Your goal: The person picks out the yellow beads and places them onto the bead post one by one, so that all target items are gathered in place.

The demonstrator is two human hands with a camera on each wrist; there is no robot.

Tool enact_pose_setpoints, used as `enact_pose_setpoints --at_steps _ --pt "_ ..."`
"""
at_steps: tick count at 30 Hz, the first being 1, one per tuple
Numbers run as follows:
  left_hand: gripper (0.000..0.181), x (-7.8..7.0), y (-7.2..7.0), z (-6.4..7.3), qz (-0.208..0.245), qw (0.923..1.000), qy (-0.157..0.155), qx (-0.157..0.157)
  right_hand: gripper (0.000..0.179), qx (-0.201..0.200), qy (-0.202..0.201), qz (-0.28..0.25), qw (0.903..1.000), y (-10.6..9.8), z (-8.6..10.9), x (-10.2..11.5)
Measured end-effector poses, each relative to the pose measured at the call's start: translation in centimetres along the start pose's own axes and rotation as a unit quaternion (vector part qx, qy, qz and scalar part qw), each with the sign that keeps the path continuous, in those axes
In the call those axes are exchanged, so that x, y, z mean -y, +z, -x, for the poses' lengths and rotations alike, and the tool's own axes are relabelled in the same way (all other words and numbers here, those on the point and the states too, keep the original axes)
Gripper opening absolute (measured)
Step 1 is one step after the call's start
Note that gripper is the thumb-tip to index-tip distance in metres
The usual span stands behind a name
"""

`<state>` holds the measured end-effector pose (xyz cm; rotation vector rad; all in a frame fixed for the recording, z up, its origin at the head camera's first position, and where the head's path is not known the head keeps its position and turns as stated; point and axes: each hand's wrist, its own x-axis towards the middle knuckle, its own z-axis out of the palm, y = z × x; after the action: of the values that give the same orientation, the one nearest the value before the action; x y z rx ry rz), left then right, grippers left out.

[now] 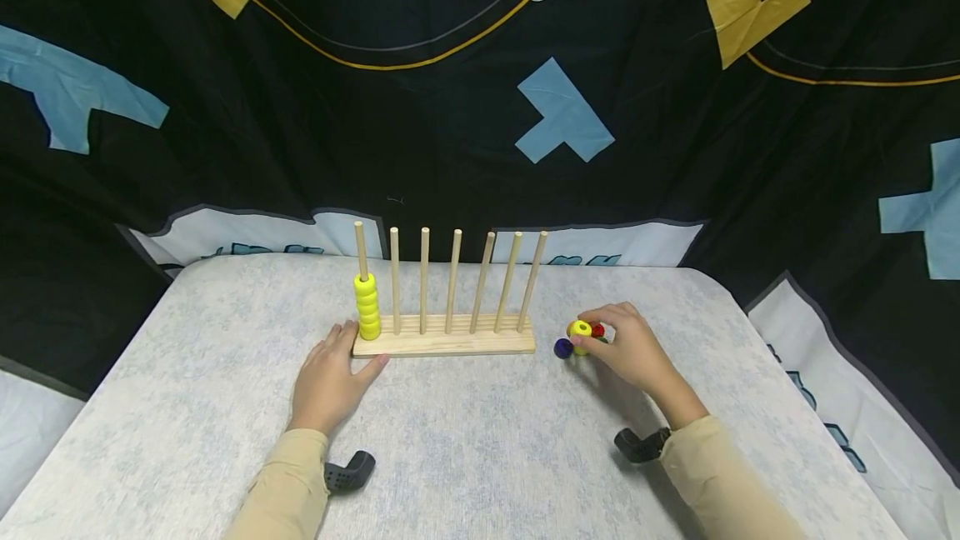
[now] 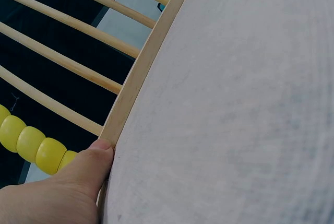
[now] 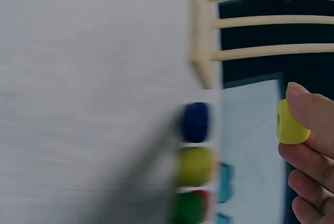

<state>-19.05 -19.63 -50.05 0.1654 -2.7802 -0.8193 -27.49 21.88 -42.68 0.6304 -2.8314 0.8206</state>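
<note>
A wooden peg rack [image 1: 450, 343] with a row of upright dowels stands on the table. Several yellow beads [image 1: 367, 307] are stacked on its leftmost dowel. My left hand [image 1: 327, 382] holds the left end of the base, the thumb on the front edge and the fingers around the side. To the right of the rack, my right hand [image 1: 624, 348] pinches a yellow bead [image 3: 292, 130] between thumb and fingers, raised above the loose beads. Below it lie a dark blue bead [image 3: 195, 122], another yellow bead [image 3: 195, 166], a green bead [image 3: 189, 207] and a red bead [image 1: 597, 330].
The table [image 1: 480, 457] has a pale mottled cover. Behind it hangs a dark cloth [image 1: 435, 148] with blue and yellow shapes. Black wrist mounts [image 1: 350, 472] stick out from both sleeves. The other dowels [image 1: 453, 282] of the rack are bare.
</note>
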Motion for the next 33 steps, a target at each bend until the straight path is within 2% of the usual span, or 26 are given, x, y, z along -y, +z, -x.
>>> enact_pose_setpoints --at_steps 4,8,14,22,28,33 --pt "0.083 0.0 0.0 0.0 -0.001 1.0000 0.001 0.001 0.042 -0.013 -0.003 0.010 0.9999 -2.7 -2.4 1.8" --pt "0.083 0.0 -0.1 0.1 -0.001 1.0000 0.000 0.002 0.042 -0.045 -0.026 0.005 0.9986 -5.2 -4.9 4.0" --pt "0.082 0.0 -0.1 0.1 -0.002 1.0000 -0.001 0.005 0.042 -0.077 -0.065 -0.015 0.9948 -6.9 -8.4 7.9" --pt "0.082 0.0 0.1 0.1 0.000 1.0000 0.001 0.004 0.042 -0.066 -0.096 -0.032 0.9927 -5.3 -11.7 13.1" --pt "0.082 -0.1 0.1 0.1 0.000 1.0000 0.002 0.005 0.040 -0.054 -0.130 -0.052 0.9887 -3.3 -13.1 16.4" --pt "0.082 -0.1 -0.1 0.1 -0.005 1.0000 -0.003 0.007 0.042 -0.042 -0.165 -0.048 0.9842 -1.4 -13.7 19.3"
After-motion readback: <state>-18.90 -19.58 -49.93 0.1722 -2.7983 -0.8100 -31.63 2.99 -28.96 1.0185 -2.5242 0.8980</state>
